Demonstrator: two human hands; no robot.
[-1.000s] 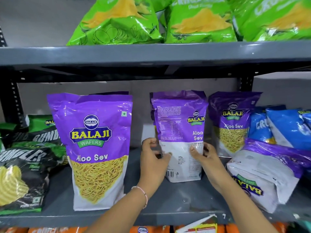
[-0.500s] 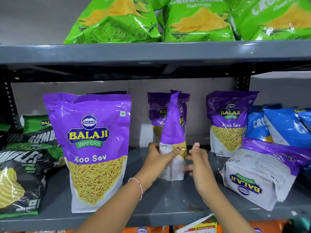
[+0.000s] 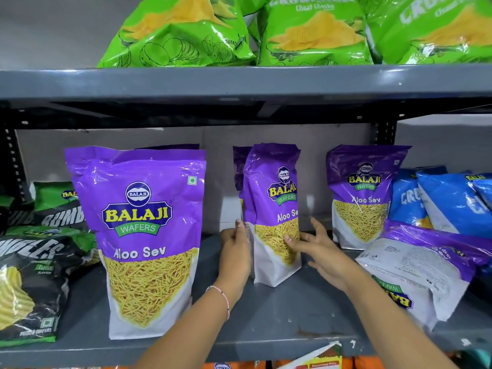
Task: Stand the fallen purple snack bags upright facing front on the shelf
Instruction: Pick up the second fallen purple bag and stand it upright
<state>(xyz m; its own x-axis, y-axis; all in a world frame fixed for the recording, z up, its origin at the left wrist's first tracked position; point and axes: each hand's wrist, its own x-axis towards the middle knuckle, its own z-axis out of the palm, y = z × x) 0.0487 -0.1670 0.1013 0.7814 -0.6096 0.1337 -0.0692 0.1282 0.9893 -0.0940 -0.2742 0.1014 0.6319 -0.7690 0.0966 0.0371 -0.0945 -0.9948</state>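
A purple Aloo Sev bag [image 3: 274,209] stands upright mid-shelf, its front turned slightly left of me. My left hand [image 3: 235,251] grips its left edge. My right hand [image 3: 316,251] has its thumb on the bag's front, with the fingers spread just right of it. Another purple bag [image 3: 238,161] peeks out behind it. A large purple bag [image 3: 149,235] stands facing front at the left, and one more [image 3: 364,193] stands upright at the back right. A fallen purple bag [image 3: 415,267] lies on its side at the right, back panel up.
The grey shelf [image 3: 266,328] holds black-and-green chip bags [image 3: 34,275] at the left and blue bags [image 3: 447,203] at the back right. The upper shelf board [image 3: 239,81] carries bright green bags [image 3: 314,35]. An orange-and-white packet [image 3: 319,360] pokes up below.
The middle bag has been turned from back-facing, through edge-on, to nearly front-facing. My left hand stayed on its left edge and my right thumb has come onto its front.
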